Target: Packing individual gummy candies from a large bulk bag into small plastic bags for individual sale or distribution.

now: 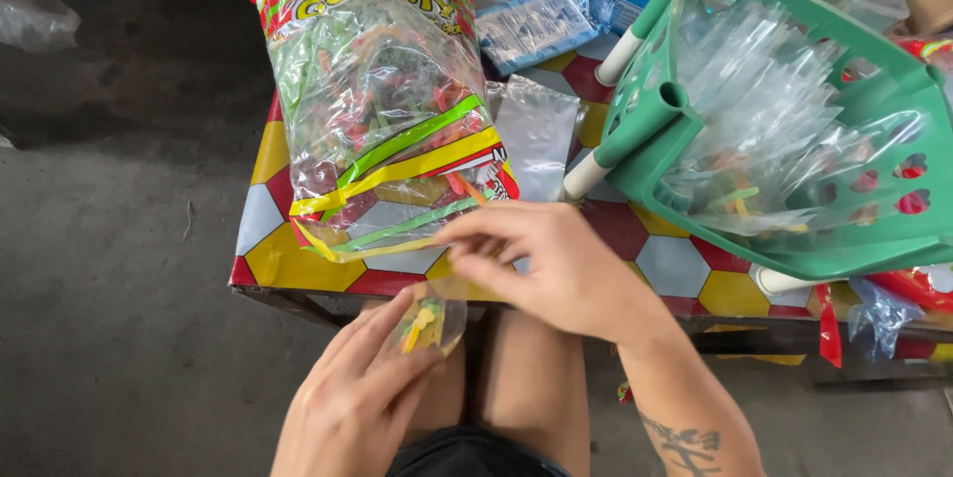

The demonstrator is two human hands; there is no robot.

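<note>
The left hand (347,393) is holding a small clear bag (429,321) between the thumb and the fingers, which are closing on its lower part. Inside this bag some small sweets in yellow, green and orange are showing. The bag is hanging just in front of the table edge, above the person's knees. The right hand (556,264) is reaching across from the right, its fingers (472,229) pinching together at the top of the same small bag and near the open mouth of the large candy bag (382,110); whether the fingertips are gripping a sweet cannot be told.

The large candy bag is lying on the table (685,264), which is having a cover of red, yellow and white hexagons. Just beside it an empty clear pouch (536,135) is resting flat. To the right a green plastic basket (794,249) is standing tilted on the table, and many filled clear bags (764,110) are piling inside it. Behind, a blue packet (541,25) is lying near the far edge.
</note>
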